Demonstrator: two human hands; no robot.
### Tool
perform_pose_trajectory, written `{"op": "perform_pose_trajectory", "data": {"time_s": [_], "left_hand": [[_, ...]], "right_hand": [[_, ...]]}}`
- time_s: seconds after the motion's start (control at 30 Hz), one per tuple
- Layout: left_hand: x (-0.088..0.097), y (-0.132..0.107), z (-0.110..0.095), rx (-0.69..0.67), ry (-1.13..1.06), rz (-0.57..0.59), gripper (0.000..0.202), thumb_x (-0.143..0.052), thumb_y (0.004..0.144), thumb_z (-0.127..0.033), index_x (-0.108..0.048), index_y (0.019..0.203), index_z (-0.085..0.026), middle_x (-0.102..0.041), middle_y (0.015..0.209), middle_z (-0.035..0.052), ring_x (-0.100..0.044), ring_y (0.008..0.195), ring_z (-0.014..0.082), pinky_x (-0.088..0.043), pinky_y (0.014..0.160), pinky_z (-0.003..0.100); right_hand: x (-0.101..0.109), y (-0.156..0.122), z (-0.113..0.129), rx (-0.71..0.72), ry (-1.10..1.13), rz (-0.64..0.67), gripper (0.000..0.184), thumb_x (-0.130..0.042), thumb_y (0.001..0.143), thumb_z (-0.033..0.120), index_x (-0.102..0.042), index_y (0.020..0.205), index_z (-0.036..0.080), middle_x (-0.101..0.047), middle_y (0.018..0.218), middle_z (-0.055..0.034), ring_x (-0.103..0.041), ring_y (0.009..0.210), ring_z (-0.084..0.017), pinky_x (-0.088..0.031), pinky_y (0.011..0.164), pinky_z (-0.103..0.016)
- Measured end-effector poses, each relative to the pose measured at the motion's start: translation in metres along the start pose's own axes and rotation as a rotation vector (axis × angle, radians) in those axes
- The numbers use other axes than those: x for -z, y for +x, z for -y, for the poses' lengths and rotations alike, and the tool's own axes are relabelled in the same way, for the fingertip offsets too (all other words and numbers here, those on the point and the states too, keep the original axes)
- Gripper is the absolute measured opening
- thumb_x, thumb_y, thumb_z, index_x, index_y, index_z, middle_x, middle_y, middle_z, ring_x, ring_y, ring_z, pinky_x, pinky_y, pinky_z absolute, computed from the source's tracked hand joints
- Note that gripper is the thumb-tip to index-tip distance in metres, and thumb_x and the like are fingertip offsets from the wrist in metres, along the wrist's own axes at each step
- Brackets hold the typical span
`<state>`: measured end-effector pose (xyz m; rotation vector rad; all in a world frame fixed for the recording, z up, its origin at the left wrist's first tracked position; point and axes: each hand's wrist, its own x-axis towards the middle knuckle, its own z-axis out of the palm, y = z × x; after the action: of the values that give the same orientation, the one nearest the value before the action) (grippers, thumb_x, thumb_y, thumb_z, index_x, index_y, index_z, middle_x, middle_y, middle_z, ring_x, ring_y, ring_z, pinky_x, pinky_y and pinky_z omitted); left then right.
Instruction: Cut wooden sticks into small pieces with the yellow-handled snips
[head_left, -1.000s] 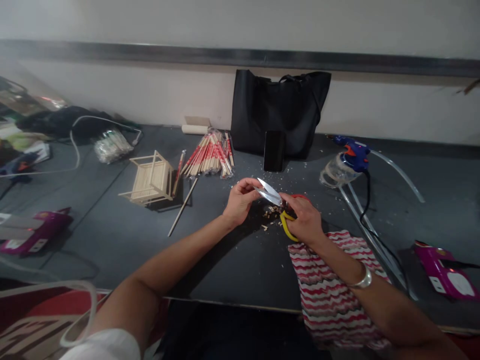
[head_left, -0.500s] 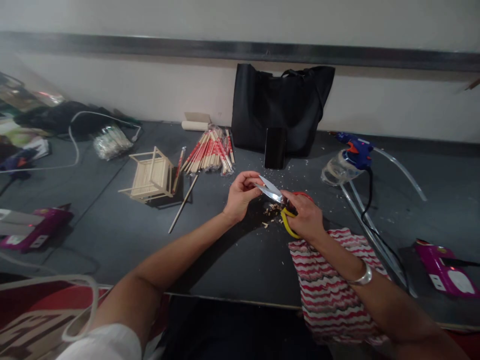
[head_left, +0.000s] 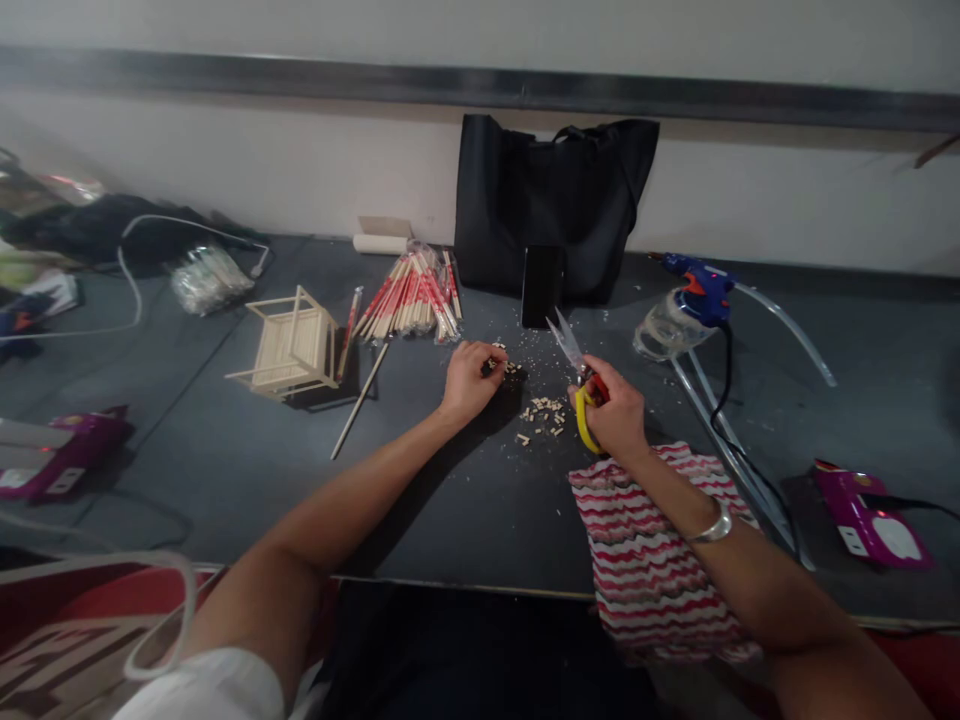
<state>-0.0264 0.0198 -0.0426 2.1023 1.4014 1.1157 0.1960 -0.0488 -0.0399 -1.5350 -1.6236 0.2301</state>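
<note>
Red-and-yellow-handled scissors point(head_left: 574, 354) are held in the right hand point(head_left: 619, 408), with the fingers wrapped around the handles. The blades point obliquely forward and to the left, tips near the lower edge of a black smartphone point(head_left: 541, 288). Blade contact along the full length cannot be confirmed.

The left hand point(head_left: 471, 385) is positioned near the grey tabletop point(head_left: 487, 530), fingers curled, thumb and fingertips close together in a narrow grip. Whether a piece is held between them cannot be told. A small cluster of cut pieces point(head_left: 511, 367) lies just beside these fingertips.

A larger pile of short wooden offcuts point(head_left: 546, 412) lies on the tabletop between the two hands, nearer the scissors.

Left of the left hand, one bare wooden stick point(head_left: 360, 400) lies at an angle. Beyond it is a chair-shaped stick model point(head_left: 292, 350). Wrapped chopsticks point(head_left: 412, 295) with red markings are fanned out forward of the left hand.

The smartphone leans against a black tote bag point(head_left: 495, 210). Striped cloth point(head_left: 637, 570) lies below the right forearm. A blue glue gun point(head_left: 701, 290) is located farther right.
</note>
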Motion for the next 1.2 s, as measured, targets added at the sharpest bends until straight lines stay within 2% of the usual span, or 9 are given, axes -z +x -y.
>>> {"op": "perform_pose_trajectory", "data": {"time_s": [0.17, 0.23, 0.4, 0.53, 0.67, 0.83, 1.2], "left_hand": [[0.0, 0.0, 0.001, 0.069, -0.08, -0.028, 0.016, -0.067, 0.072, -0.006, -0.067, 0.073, -0.022, -0.072, 0.079, -0.0001, -0.062, 0.078, 0.0186, -0.05, 0.081, 0.036], [-0.002, -0.001, 0.0, 0.102, -0.244, -0.061, 0.016, -0.068, 0.071, -0.007, -0.067, 0.075, -0.021, -0.071, 0.077, -0.001, -0.061, 0.074, 0.0165, -0.05, 0.077, 0.033], [-0.006, -0.006, -0.013, 0.287, -0.846, -0.127, 0.022, -0.078, 0.068, -0.016, -0.064, 0.085, -0.02, -0.069, 0.077, -0.002, -0.062, 0.068, 0.0112, -0.051, 0.067, 0.025], [-0.005, -0.012, -0.029, 0.37, -1.083, -0.134, 0.032, -0.082, 0.064, -0.014, -0.062, 0.089, -0.021, -0.07, 0.079, -0.0027, -0.064, 0.071, 0.01, -0.053, 0.07, 0.024], [-0.005, -0.018, -0.041, 0.366, -1.171, -0.099, 0.041, -0.083, 0.062, -0.014, -0.061, 0.095, -0.022, -0.07, 0.078, -0.0044, -0.066, 0.072, 0.0106, -0.055, 0.071, 0.024], [-0.004, -0.022, -0.048, 0.358, -1.215, -0.09, 0.045, -0.085, 0.06, -0.015, -0.06, 0.097, -0.023, -0.07, 0.075, -0.0064, -0.066, 0.069, 0.01, -0.055, 0.069, 0.023], [-0.004, -0.023, -0.047, 0.321, -1.216, -0.058, 0.048, -0.085, 0.061, -0.015, -0.058, 0.099, -0.025, -0.068, 0.074, -0.0074, -0.066, 0.07, 0.0097, -0.056, 0.071, 0.023]], "right_hand": [[-0.001, 0.001, -0.002, 0.01, 0.007, -0.008, 0.039, -0.063, 0.077, 0.031, -0.068, 0.114, 0.02, -0.062, 0.071, 0.0022, -0.055, 0.061, -0.015, -0.054, 0.068, -0.031], [-0.001, 0.001, -0.001, 0.025, -0.018, -0.001, 0.039, -0.062, 0.078, 0.03, -0.068, 0.114, 0.02, -0.062, 0.07, 0.002, -0.055, 0.061, -0.016, -0.054, 0.067, -0.031], [0.0, -0.003, 0.003, 0.121, -0.151, 0.048, 0.039, -0.057, 0.079, 0.025, -0.07, 0.115, 0.021, -0.064, 0.073, -0.0006, -0.057, 0.064, -0.017, -0.053, 0.067, -0.03], [0.002, -0.007, 0.01, 0.251, -0.267, 0.091, 0.049, -0.056, 0.074, 0.017, -0.069, 0.121, 0.023, -0.067, 0.079, -0.0021, -0.06, 0.073, -0.019, -0.053, 0.073, -0.03], [0.004, -0.009, 0.014, 0.315, -0.336, 0.102, 0.052, -0.056, 0.073, 0.015, -0.069, 0.122, 0.025, -0.069, 0.083, -0.0028, -0.063, 0.08, -0.02, -0.052, 0.077, -0.029], [0.004, -0.01, 0.014, 0.39, -0.333, 0.066, 0.051, -0.054, 0.074, 0.016, -0.069, 0.122, 0.021, -0.066, 0.08, -0.0031, -0.062, 0.079, -0.02, -0.052, 0.075, -0.029], [0.004, -0.012, 0.015, 0.37, -0.368, 0.093, 0.054, -0.054, 0.073, 0.016, -0.067, 0.125, 0.023, -0.064, 0.081, -0.0037, -0.061, 0.082, -0.021, -0.052, 0.077, -0.029]]}}
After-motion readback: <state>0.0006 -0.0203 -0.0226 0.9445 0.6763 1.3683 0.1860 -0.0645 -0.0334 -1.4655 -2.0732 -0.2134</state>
